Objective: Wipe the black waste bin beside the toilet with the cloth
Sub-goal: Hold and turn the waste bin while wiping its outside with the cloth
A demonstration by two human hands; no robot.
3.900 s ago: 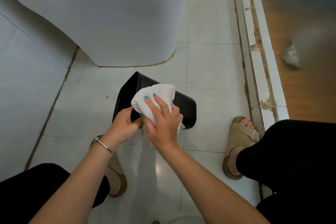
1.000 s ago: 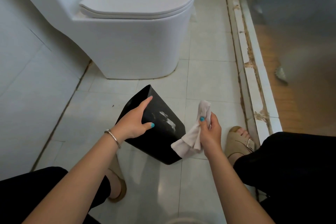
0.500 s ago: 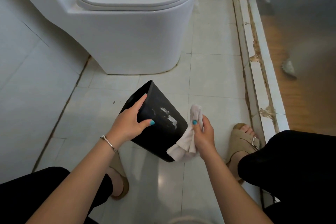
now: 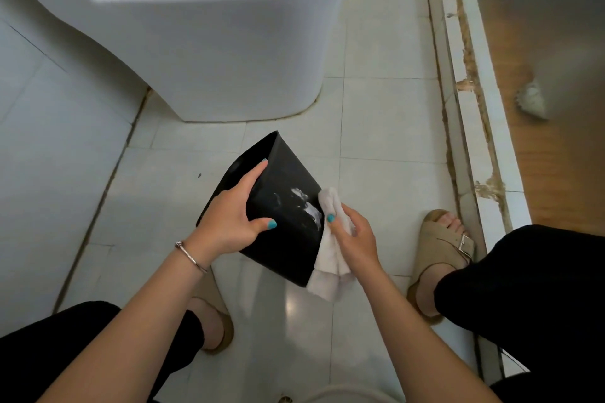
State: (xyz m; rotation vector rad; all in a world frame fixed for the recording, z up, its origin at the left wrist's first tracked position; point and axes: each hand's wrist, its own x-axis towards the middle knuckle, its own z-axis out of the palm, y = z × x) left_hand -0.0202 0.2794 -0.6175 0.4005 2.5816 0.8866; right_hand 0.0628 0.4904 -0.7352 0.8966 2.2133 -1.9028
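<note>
The black waste bin point(image 4: 288, 232) is tipped on its side above the floor tiles, its open mouth turned to the far left. White smears show on its upper wall. My left hand point(image 4: 234, 216) grips the bin near its rim, thumb on the outer wall and fingers over the edge. My right hand point(image 4: 352, 234) holds a crumpled white cloth point(image 4: 329, 258) against the bin's right side. The cloth's loose end hangs down past the bin's base.
A white toilet point(image 4: 229, 42) stands close behind the bin. A tiled wall runs along the left. A raised white sill point(image 4: 474, 127) with worn brown patches borders the right, with a wooden floor beyond. My sandalled feet point(image 4: 442, 245) rest on the tiles at both sides.
My right hand has brought the cloth from beside the bin up against its right wall. The left hand keeps its hold near the rim, and the bin has tilted slightly.
</note>
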